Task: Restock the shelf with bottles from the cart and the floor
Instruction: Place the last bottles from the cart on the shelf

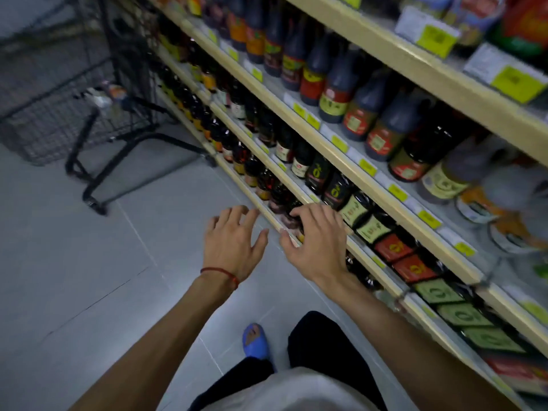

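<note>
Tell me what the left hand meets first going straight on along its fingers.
Probably the low shelf's beige front rail, just beyond the left hand, then the dark bottles behind it; depth is unclear.

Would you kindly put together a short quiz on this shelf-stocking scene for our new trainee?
1. True or false: the left hand holds a bottle.
2. Which wrist wears the red string bracelet? A left, B right.
3. What do the right hand's fingers touch?
Key: 1 false, it is open and empty; 2 A; 3 dark bottles on the shelf.
</note>
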`<state>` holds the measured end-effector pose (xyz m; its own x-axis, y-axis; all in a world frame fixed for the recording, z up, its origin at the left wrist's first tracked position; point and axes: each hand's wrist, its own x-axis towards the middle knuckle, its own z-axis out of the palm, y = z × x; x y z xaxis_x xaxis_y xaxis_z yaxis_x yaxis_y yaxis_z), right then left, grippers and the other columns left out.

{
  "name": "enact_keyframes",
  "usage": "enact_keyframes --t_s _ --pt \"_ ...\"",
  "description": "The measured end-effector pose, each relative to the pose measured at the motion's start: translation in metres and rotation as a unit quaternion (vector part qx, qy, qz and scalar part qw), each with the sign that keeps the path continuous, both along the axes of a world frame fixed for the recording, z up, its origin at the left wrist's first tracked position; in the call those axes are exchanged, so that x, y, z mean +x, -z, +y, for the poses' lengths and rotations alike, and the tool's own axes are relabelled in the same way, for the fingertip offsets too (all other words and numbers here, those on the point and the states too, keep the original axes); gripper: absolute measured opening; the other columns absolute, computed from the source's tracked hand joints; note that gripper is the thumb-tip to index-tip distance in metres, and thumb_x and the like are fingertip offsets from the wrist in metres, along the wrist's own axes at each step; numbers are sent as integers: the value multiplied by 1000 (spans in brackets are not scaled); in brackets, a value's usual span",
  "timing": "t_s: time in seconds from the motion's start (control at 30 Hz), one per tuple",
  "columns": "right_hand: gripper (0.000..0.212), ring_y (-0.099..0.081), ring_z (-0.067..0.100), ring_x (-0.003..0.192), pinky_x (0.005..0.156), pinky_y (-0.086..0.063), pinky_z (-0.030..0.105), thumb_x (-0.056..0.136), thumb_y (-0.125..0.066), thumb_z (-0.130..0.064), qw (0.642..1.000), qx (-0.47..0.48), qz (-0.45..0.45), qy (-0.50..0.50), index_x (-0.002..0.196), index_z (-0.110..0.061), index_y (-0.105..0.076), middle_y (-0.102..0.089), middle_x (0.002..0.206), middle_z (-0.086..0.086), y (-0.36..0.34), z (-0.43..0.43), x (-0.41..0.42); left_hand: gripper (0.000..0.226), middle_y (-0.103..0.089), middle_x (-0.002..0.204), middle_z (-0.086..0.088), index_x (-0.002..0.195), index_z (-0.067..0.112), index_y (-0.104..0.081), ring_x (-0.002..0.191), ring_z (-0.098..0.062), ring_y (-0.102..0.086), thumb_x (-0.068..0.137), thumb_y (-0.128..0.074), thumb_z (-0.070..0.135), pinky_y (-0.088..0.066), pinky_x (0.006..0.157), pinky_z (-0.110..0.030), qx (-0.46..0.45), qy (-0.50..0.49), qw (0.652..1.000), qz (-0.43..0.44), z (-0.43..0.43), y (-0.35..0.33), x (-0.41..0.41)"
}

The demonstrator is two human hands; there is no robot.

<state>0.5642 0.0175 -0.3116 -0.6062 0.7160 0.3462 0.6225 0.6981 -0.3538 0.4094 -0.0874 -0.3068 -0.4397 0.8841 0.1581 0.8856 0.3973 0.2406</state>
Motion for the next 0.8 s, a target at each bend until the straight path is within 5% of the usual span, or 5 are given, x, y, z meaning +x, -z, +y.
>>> enact_keyframes --t_s 0.47,0.8 --pt "36 -58 25 98 87 -45 42 84 -65 -45 978 33 8 -208 103 -14 -68 -65 99 2 -7 65 -270 50 -63 121 -3 125 18 -63 107 -27 -59 98 -43 55 -46 89 -43 -4 -214 976 39 3 -10 -219" --pt "39 -58 25 101 91 -43 40 83 -62 -46 953 23 11 -302 105 -15 -69 -66 101 1 -18 143 -467 50 -63 118 -1 124 18 -62 106 -27 -59 95 -45 56 -44 86 -42 17 -380 925 15 49 -21 -365"
